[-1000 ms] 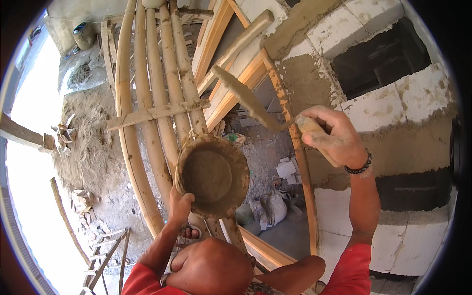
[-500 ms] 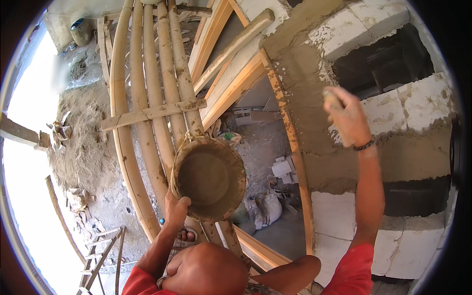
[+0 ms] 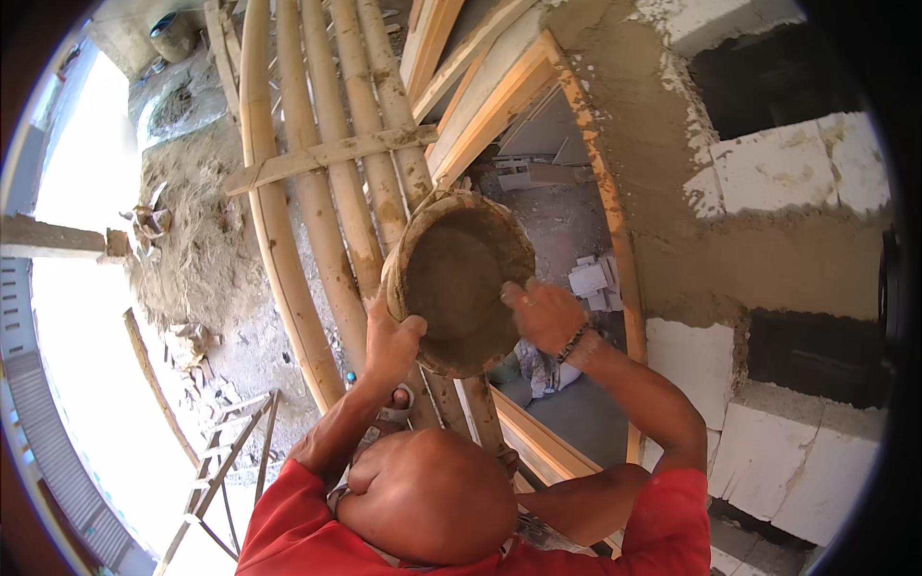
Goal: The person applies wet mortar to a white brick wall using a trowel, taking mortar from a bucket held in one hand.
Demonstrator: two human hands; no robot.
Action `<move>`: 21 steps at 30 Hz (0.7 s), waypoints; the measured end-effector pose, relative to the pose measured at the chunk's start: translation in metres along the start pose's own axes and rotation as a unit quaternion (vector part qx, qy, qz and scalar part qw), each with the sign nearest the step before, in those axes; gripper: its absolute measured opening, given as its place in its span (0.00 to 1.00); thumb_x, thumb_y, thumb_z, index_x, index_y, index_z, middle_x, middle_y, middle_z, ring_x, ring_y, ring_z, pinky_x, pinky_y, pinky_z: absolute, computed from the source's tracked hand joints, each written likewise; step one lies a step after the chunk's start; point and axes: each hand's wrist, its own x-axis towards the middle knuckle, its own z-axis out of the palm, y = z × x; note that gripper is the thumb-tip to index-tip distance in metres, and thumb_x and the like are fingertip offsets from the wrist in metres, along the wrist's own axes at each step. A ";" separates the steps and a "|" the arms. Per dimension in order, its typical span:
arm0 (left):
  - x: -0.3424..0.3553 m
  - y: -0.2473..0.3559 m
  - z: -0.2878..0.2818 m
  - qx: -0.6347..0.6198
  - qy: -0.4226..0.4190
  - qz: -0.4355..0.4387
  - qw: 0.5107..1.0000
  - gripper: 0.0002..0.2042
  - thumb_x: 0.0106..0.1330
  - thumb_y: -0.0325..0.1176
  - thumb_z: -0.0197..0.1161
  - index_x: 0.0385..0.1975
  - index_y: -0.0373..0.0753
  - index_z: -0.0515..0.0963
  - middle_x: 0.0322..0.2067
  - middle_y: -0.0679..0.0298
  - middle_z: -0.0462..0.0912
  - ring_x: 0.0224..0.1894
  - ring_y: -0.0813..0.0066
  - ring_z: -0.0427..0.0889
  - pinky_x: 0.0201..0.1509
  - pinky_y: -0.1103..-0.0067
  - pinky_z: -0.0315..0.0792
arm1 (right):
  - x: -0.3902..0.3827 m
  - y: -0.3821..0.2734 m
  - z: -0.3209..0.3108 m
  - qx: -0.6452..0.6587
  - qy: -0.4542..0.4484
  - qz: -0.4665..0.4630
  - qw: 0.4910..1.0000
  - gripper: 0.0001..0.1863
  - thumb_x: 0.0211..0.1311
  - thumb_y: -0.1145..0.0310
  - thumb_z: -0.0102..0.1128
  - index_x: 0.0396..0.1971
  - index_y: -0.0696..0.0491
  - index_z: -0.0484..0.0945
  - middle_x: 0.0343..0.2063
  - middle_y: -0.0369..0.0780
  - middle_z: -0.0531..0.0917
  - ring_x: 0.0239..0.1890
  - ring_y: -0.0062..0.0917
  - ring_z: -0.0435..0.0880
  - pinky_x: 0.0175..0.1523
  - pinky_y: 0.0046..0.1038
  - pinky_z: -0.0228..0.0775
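A round bucket (image 3: 397,264) caked with mortar stands tilted on the bamboo poles, grey-brown wet mortar (image 3: 456,274) inside. My left hand (image 3: 392,346) is closed on its near left rim, thumb over the edge. My right hand (image 3: 547,315) is at the bucket's right rim, fingers curled with their tips over the opening. Whatever those fingers hold, if anything, I cannot make out.
Long bamboo poles (image 3: 322,230) run side by side, crossed by a wooden batten (image 3: 327,158). An orange-brown wooden frame (image 3: 615,226) borders a drop to the floor below. Mortared white block wall (image 3: 778,171) with dark openings rises at right. A ladder (image 3: 216,461) stands lower left.
My right hand has come from the plastered wall down and left to the bucket. My left hand stays on the rim. The view has shifted, so the surroundings sit differently.
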 end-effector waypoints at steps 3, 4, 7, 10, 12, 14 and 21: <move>-0.002 0.003 0.004 -0.027 -0.015 -0.002 1.000 0.36 0.48 0.19 0.54 0.65 0.26 0.67 0.52 0.55 0.80 0.54 0.67 0.79 0.61 0.76 0.71 | -0.015 -0.004 0.020 0.112 0.001 0.003 0.994 0.16 0.62 0.66 0.60 0.48 0.53 0.77 0.30 0.49 0.83 0.35 0.49 0.85 0.41 0.45 0.79; -0.002 0.007 0.007 -0.021 -0.022 0.011 0.999 0.36 0.48 0.19 0.54 0.65 0.26 0.67 0.52 0.55 0.80 0.55 0.67 0.79 0.61 0.77 0.71 | -0.024 -0.002 0.020 0.152 0.019 0.010 0.988 0.17 0.61 0.65 0.61 0.49 0.54 0.77 0.30 0.49 0.83 0.35 0.50 0.85 0.42 0.45 0.79; -0.002 0.014 0.013 -0.011 -0.035 0.030 0.999 0.36 0.48 0.19 0.53 0.66 0.26 0.67 0.53 0.55 0.80 0.55 0.67 0.79 0.61 0.77 0.71 | -0.052 0.010 -0.002 0.231 0.049 0.024 0.971 0.21 0.60 0.65 0.65 0.52 0.55 0.76 0.34 0.51 0.85 0.39 0.51 0.85 0.45 0.46 0.79; -0.006 0.022 0.018 -0.017 -0.036 0.007 0.999 0.36 0.48 0.19 0.52 0.66 0.26 0.66 0.54 0.55 0.79 0.55 0.68 0.78 0.61 0.78 0.72 | -0.077 0.013 -0.048 0.265 0.067 0.036 0.961 0.23 0.59 0.66 0.67 0.53 0.55 0.75 0.41 0.52 0.84 0.43 0.48 0.85 0.48 0.45 0.78; -0.006 0.029 0.021 -0.015 -0.057 0.015 0.998 0.36 0.48 0.19 0.52 0.66 0.26 0.66 0.54 0.55 0.79 0.55 0.68 0.78 0.60 0.78 0.72 | -0.095 0.013 -0.084 0.267 0.089 0.045 0.959 0.23 0.58 0.66 0.68 0.53 0.55 0.75 0.43 0.52 0.84 0.44 0.48 0.85 0.48 0.44 0.77; -0.007 0.029 0.023 -0.016 -0.068 0.017 0.997 0.36 0.48 0.20 0.52 0.66 0.26 0.66 0.54 0.56 0.79 0.55 0.68 0.78 0.60 0.78 0.72 | -0.113 0.013 -0.125 0.258 0.119 0.052 0.957 0.23 0.57 0.66 0.69 0.52 0.56 0.76 0.44 0.52 0.83 0.44 0.48 0.84 0.48 0.43 0.76; -0.014 0.025 0.012 -0.006 -0.050 0.033 0.998 0.36 0.48 0.20 0.52 0.65 0.26 0.67 0.50 0.57 0.80 0.51 0.69 0.79 0.57 0.78 0.73 | -0.163 0.008 -0.249 0.306 0.079 0.066 0.947 0.22 0.57 0.64 0.73 0.49 0.59 0.79 0.35 0.46 0.83 0.39 0.36 0.84 0.46 0.35 0.75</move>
